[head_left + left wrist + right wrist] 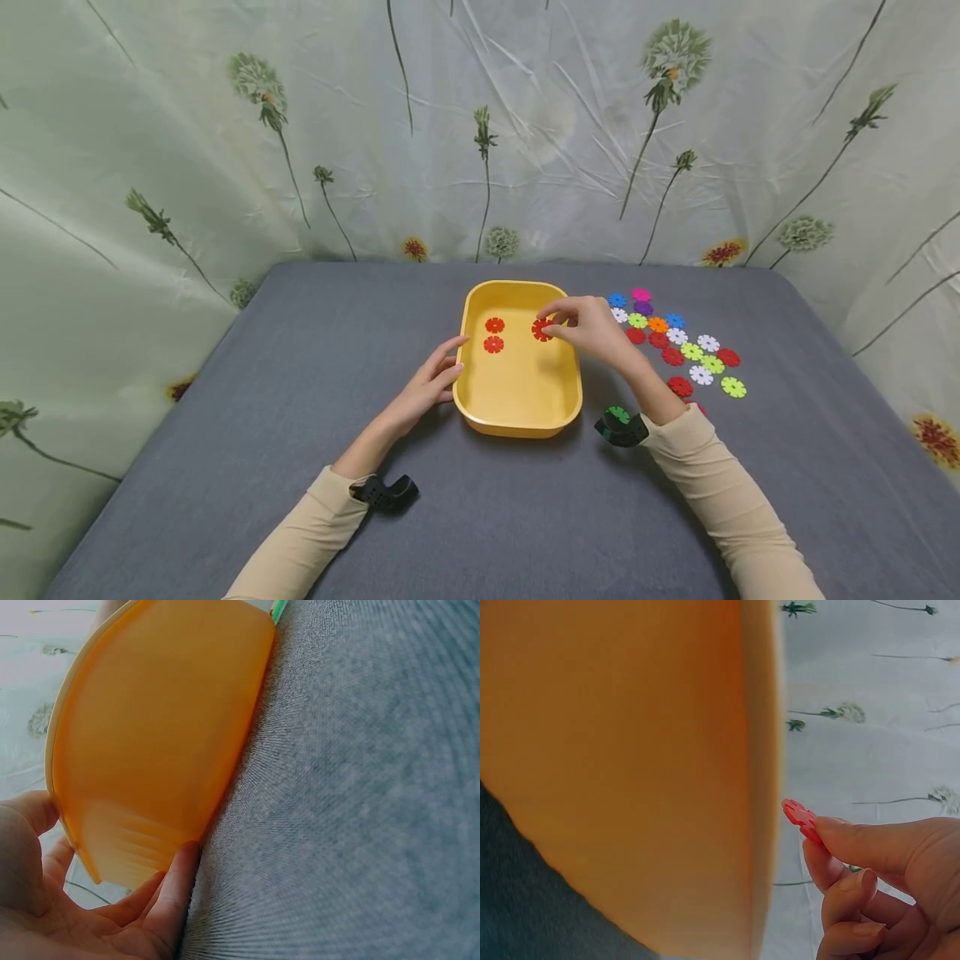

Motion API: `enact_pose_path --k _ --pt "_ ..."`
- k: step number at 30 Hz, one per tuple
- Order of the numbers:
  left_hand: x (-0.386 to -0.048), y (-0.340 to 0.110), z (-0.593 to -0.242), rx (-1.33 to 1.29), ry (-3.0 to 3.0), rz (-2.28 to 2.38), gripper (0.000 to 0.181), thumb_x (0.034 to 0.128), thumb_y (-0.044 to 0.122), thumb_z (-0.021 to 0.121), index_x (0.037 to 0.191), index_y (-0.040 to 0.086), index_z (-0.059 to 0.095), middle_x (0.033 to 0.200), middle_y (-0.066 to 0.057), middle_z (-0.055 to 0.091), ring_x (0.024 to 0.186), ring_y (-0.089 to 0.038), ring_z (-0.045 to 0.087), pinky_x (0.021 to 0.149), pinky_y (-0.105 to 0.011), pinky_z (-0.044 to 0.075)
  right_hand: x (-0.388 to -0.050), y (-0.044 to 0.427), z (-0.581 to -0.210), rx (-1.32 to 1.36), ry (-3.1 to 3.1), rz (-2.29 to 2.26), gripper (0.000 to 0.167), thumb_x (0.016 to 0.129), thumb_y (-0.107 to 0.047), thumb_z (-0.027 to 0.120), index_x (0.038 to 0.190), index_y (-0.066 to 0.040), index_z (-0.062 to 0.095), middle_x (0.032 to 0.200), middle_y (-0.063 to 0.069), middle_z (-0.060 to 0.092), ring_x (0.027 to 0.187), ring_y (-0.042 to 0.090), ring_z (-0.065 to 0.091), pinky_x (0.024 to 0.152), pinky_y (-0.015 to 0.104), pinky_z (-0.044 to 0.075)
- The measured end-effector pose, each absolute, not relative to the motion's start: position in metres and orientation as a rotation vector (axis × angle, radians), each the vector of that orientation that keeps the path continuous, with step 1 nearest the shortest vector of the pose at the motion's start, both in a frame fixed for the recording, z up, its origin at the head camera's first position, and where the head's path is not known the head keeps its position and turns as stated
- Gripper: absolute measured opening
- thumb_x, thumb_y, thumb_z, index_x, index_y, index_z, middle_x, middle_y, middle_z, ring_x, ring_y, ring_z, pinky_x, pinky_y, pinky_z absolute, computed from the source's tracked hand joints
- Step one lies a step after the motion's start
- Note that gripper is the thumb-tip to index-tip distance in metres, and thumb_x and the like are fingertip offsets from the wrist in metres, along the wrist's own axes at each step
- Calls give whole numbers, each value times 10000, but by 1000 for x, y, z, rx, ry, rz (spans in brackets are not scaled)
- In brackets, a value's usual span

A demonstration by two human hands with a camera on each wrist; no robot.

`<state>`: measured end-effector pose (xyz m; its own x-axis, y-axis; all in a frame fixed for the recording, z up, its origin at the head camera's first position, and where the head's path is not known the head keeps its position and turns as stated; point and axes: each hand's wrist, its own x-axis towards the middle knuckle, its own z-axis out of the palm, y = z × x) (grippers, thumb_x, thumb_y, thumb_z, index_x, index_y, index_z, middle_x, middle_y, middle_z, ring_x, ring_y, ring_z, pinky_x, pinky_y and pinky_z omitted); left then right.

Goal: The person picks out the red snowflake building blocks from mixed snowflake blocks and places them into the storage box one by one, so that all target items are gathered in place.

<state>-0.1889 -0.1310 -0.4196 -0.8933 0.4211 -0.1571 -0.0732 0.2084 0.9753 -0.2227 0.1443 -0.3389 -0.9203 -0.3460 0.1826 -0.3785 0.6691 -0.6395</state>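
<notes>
A yellow plastic tray (517, 392) with raised walls stands on the table. Two red notched discs (493, 344) lie inside it, one behind the other, toward its left side. My right hand (592, 327) is over the tray's right part, pinching another red notched disc (801, 817) between thumb and forefinger. In the right wrist view that disc is held edge-on near the tray's rim (765, 750). With fingers spread, my left hand (423, 392) rests against the tray's left wall; its fingertips (184, 862) touch the outside of the wall in the left wrist view.
To the right of the tray, several notched discs (692, 352) in red, white, lime, blue, orange, purple and pink lie scattered on the grey tablecloth (480, 517). A green disc (618, 413) lies by the right wristband. A flowered curtain (555, 167) hangs behind the table.
</notes>
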Motion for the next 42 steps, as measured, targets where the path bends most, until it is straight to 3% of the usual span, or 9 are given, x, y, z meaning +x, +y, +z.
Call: enact_pose_path --k 12,27,42 --pt "-189 -131 -421 318 2104 1727 471 991 357 428 1431 372 263 1436 -147 369 1250 -311 482 976 -421 493 -226 124 -343 665 -2866 1102 139 821 -95 693 956 -70 717 783 112 725 607 150 562 515 207 389" --pt "-188 -130 -419 337 2095 1741 486 990 360 429 1444 346 255 1436 -178 358 1265 -333 468 969 -421 498 -232 112 -358 833 -2897 1061 136 802 -57 702 936 -43 715 793 113 727 670 160 619 575 194 422" --pt "-191 -131 -421 318 2098 1723 468 998 342 415 1434 384 251 1447 -150 350 1263 -319 470 962 -414 504 -240 97 -374 882 -2987 985 98 787 -49 709 880 -67 732 705 67 706 589 95 572 579 182 425"
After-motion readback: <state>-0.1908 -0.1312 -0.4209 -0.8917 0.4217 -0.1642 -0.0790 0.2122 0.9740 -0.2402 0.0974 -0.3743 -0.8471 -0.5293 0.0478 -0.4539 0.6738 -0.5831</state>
